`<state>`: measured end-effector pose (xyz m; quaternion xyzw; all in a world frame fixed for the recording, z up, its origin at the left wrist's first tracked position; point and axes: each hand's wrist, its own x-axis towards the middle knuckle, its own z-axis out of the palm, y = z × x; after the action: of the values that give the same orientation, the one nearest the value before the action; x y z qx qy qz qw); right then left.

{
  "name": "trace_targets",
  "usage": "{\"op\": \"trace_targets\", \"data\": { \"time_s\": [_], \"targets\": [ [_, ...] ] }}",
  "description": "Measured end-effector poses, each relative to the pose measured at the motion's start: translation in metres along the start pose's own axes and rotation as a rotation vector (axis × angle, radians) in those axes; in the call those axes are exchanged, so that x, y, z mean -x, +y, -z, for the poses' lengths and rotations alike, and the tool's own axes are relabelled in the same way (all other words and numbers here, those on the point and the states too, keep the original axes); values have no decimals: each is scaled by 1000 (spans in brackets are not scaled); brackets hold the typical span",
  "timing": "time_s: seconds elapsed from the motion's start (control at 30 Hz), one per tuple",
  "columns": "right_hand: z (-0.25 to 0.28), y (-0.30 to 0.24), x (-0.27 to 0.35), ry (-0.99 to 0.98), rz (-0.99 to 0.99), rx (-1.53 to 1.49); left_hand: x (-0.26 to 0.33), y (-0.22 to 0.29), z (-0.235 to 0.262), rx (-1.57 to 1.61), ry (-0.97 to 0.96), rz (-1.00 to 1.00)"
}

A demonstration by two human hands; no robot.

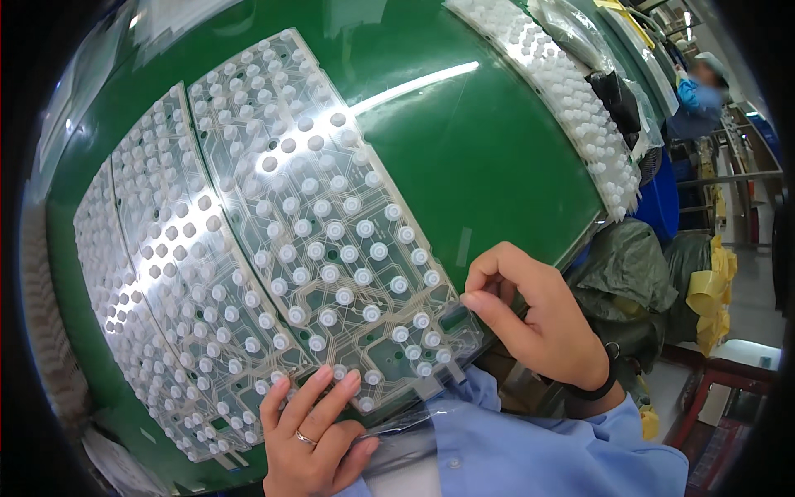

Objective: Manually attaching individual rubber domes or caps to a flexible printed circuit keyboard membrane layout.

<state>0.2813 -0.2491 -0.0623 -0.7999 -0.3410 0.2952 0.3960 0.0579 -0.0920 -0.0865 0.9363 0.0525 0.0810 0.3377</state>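
Dead centre and out toward nine o'clock, a clear sheet (364, 333) dotted with white domes (330, 273) lies flat on the green surface (489, 157), its printed traces showing through. More sheets of the same kind (178, 240) lie alongside it, farther out at nine o'clock, and a dome-covered pile (571, 103) runs along the edge of the surface toward two o'clock.

My left hand (310, 451), at seven o'clock, is loose and grips nothing; its fingertips rest at the near edge of the sheet, among the last domes. My right hand (546, 327), at four o'clock, has thumb and forefinger brought together right by the sheet's right edge. I cannot tell whether that edge, or anything thin, is caught between them.

I judge the sheet to be very light and floppy, a thin film that would bow if lifted from one corner. Its glossy face looks slippery, and the traces could crease or scratch. The domes look soft and easily squashed, so I'd take it by the bare margins, one hand at six o'clock and one at three, pinching lightly and keeping it level.
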Motion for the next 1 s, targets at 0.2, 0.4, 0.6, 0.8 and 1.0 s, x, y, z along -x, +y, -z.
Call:
{"op": "trace_targets", "data": {
  "time_s": [0.2,0.4,0.6,0.8,1.0],
  "targets": [
    [-3,4,-5,-11,24,82,3,-1,-1,-24,-21,14],
    [-5,-2,-6,0,13,168,0,0,0,2,-10,8],
    [-8,2,-4,47,50,172,9,-1,-2,-80,-69,61],
    [-7,3,-3,37,34,123,10,-2,-2,-80,-69,58],
    [-8,4,-2,49,43,143,10,-2,-1,-75,-74,63]
  ]
}}
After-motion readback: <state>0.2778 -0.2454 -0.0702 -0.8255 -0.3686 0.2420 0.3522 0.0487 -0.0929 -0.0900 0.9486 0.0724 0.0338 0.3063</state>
